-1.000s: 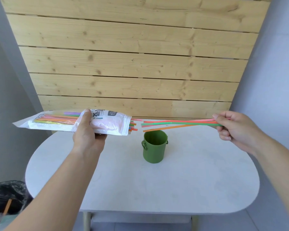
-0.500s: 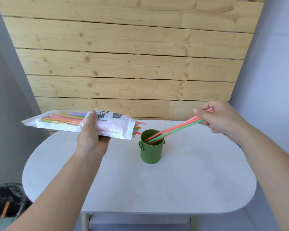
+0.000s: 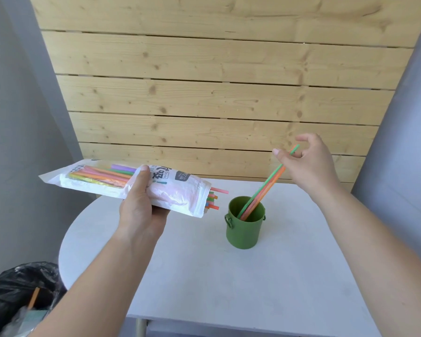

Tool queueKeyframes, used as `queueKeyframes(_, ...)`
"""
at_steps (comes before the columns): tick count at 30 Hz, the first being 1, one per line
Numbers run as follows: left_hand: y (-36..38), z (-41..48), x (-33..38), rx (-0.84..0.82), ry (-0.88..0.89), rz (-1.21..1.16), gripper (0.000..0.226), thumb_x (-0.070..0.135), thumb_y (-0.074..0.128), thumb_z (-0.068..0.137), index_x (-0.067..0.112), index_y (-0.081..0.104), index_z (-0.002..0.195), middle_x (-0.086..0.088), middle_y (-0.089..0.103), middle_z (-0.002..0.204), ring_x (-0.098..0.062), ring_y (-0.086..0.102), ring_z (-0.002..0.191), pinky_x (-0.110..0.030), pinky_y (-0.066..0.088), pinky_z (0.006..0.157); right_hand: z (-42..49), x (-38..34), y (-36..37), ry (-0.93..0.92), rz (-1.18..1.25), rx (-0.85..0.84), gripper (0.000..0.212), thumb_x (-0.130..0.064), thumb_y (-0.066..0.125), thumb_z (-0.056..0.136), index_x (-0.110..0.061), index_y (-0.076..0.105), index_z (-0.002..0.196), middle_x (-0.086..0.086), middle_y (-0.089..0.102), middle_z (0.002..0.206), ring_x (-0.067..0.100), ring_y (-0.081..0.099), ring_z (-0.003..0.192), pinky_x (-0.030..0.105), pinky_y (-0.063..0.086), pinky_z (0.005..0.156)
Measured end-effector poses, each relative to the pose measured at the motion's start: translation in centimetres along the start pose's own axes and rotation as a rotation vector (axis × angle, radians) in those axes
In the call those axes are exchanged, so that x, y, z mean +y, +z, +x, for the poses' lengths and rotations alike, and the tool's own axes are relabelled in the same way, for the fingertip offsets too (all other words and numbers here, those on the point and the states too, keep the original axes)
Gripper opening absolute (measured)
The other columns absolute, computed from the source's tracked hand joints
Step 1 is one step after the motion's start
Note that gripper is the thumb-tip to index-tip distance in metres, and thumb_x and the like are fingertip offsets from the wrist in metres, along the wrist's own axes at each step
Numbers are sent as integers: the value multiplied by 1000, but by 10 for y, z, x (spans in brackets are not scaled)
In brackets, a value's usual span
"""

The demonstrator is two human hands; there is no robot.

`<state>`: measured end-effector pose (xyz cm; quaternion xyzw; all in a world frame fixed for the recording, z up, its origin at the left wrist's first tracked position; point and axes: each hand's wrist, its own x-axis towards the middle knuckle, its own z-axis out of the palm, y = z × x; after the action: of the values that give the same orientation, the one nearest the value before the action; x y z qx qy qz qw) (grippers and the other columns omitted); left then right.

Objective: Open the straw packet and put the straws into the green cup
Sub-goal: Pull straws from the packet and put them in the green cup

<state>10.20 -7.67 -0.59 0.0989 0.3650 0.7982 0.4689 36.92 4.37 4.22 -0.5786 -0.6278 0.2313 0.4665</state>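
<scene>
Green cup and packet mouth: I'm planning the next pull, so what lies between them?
Only bare table shows between the green cup and the straw packet, in the head view.

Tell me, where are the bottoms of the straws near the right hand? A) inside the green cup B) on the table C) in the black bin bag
A: the loose straws lean with their lower ends inside the green cup, tops by the open right hand.
</scene>
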Motion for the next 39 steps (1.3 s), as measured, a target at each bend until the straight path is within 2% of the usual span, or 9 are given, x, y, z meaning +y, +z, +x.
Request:
queueKeyframes(4,0,0,0,-13,6,-1,29,28,69,101,13,61,125,-9,72,118,-31,69,128,-55,55,107,1,5,11,13,72,-63,71,-40,76,82,-24,42,143,3,72,87,21,72,79,47,62,80)
queueKeyframes(10,8,-6,-3,6,-4,1,52,29,70,101,5,58,145,-10,74,122,-31,70,126,-52,57,104,-4,5,15,-59,102,-96,74,-29,73,88,-26,36,151,-6,72,91,21,72,89,41,56,88)
queueKeyframes(12,10,-8,-3,12,-5,0,54,29,70,101,6,56,148,-12,74,129,-31,71,125,-52,57,104,-6,0,14,-85,61,-78,71,-32,71,89,-26,37,151,-9,70,93,14,68,87,33,54,82)
queueKeyframes(17,10,-9,0,-2,-9,-16,48,30,69,101,5,60,141,-12,74,124,-32,70,127,-52,57,105,-29,-22,14,-155,19,105,22,-31,56,98,-15,62,112,-10,62,78,-2,55,62,17,44,60)
queueKeyframes(21,14,-11,2,-26,14,-12,37,30,70,101,9,63,130,-11,73,119,-33,70,126,-55,56,106,-65,-36,35,9,122,-174,48,-45,42,101,-1,62,93,3,54,60,19,49,52,35,45,58)
queueKeyframes(24,20,-18,6,-61,78,43,45,28,73,99,4,64,137,-11,75,116,-32,73,121,-52,58,104,-93,-40,56,293,277,-400,54,-53,35,102,-8,63,92,4,52,52,19,41,41,25,33,45)
queueKeyframes(28,32,-27,12,-139,247,176,47,20,74,99,-4,62,137,-15,74,113,-30,75,109,-48,60,101,-112,-41,68,595,581,-460,45,-53,39,101,-17,54,78,1,49,51,16,33,40,21,22,42)
queueKeyframes(33,37,-29,16,-157,324,212,51,18,79,95,1,61,140,-25,69,135,-37,72,121,-53,58,105,-116,-40,74,512,601,-440,42,-40,42,101,-19,41,65,-2,39,53,14,26,42,24,18,44)
queueKeyframes(39,32,-30,15,-51,209,150,30,20,76,97,9,70,125,-4,78,101,-23,79,99,-46,62,99,-112,-34,74,408,622,-316,32,-28,49,103,-12,50,76,-3,45,52,12,30,40,21,25,40)
